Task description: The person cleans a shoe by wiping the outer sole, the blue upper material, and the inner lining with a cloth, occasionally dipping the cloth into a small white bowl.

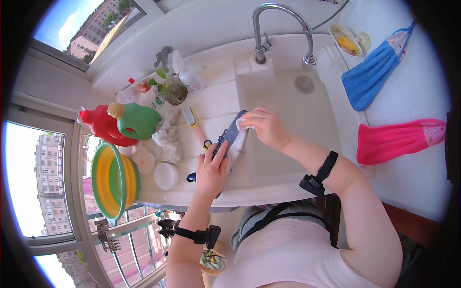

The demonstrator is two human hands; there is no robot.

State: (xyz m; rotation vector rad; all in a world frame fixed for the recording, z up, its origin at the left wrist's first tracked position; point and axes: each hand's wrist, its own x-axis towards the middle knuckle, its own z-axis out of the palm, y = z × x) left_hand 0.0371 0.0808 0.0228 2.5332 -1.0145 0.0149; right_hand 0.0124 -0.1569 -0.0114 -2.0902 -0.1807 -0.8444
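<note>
A blue-grey fabric shoe (235,130) with dark laces lies tilted at the left edge of the white sink basin (299,144). My left hand (212,170) grips it from above, fingers spread over the laced part, hiding much of the rear. At the toe, my right hand (267,129) pinches a small piece of white tissue or cloth (243,124) against the shoe. White material, the sole or more tissue, runs along the shoe's right side; I cannot tell which. Just left of the shoe lies a scrubbing brush (189,117) with a pink handle.
A chrome faucet (256,32) arches over the basin. On the left stand a green jug (140,120), a red jug (102,124), a spray bottle (191,77), a potted plant (173,91), crumpled white cloth (169,144), a round white lid (166,176) and a collapsible tub (119,180).
</note>
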